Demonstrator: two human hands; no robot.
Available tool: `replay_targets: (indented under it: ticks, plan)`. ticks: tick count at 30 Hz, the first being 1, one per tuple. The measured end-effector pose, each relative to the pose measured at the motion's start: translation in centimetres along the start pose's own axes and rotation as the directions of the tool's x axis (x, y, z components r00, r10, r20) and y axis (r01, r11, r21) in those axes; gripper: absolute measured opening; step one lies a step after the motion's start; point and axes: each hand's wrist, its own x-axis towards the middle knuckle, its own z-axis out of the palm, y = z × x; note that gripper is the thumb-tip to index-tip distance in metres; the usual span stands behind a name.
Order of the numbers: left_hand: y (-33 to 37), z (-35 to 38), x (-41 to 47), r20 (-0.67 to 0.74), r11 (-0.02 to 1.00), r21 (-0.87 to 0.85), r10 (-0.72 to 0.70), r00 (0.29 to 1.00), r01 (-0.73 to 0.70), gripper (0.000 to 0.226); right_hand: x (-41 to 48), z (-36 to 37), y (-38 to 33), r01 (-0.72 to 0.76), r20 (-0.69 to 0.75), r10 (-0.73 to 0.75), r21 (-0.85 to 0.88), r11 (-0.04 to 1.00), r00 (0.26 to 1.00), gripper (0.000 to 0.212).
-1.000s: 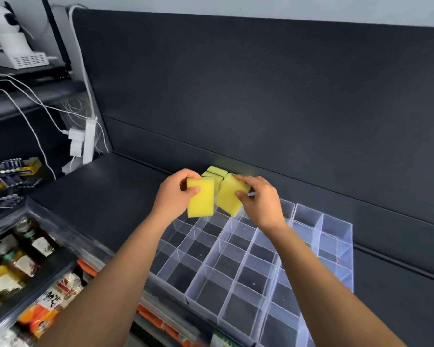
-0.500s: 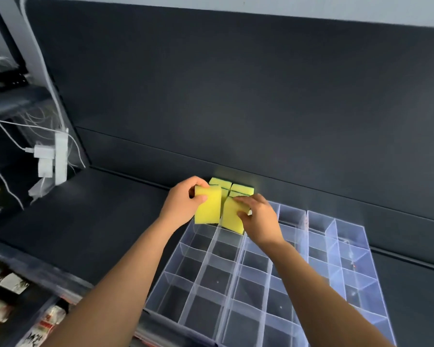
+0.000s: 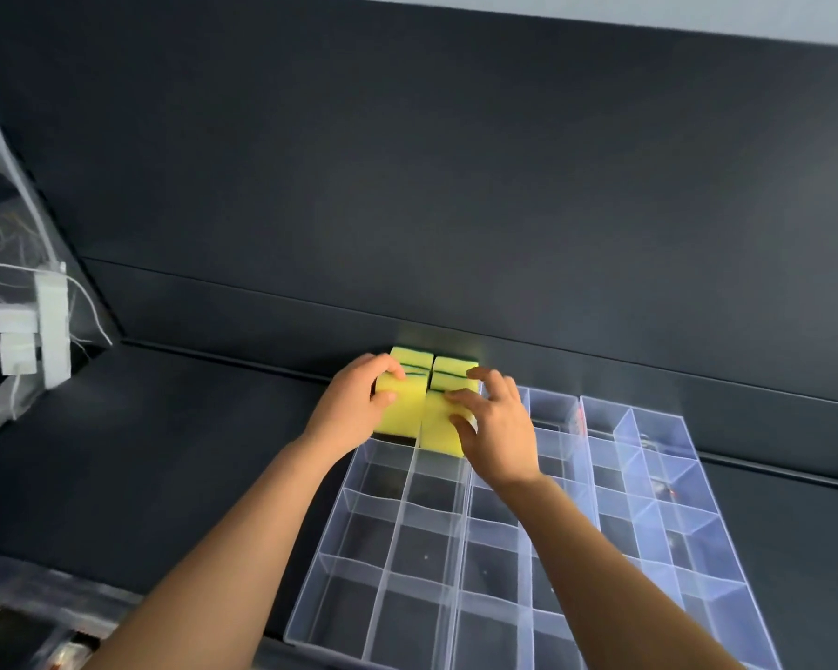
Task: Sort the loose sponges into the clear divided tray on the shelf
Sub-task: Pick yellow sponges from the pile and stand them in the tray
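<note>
Left hand [image 3: 354, 408] grasps 1 yellow sponge [image 3: 400, 411]; right hand's [image 3: 497, 430] fingers [image 3: 460, 396] rest spread, released, on another sponge [image 3: 439, 423], both sponges in the clear divided tray's [image 3: 456, 548] far corner.

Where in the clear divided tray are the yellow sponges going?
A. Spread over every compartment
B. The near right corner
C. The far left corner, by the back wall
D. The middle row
C: the yellow sponges cluster at the far left corner of the tray, under both hands; the other compartments in view hold no sponges.

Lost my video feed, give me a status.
Left hand grips a sponge. Right hand fingers rest on another sponge, grip unclear. Both at tray far-left cells. Nothing in the way.
</note>
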Motion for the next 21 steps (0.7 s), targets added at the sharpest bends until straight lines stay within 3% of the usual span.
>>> replay_targets:
  ticks: [5,10,21]
  plan:
    - [-1.6,1.2,-0.4,0.007,0.99,0.135,0.035,0.999,-0.036,0.023,-0.2,-0.1,-0.3,-0.005,0.016,0.005,0.036,0.999,1.0,0.031]
    - [-1.8,1.8,0.2,-0.053,0.946,0.284,0.179,0.982,-0.157,0.022,-0.3,0.1,-0.4,-0.002,0.008,0.002,0.036,0.999,1.0,0.031]
    - [-1.3,1.7,-0.2,-0.052,0.894,0.407,0.226,0.973,-0.186,0.026,-1.2,-0.6,-1.2,-0.062,0.086,0.066,-0.053,0.997,0.994,0.045]
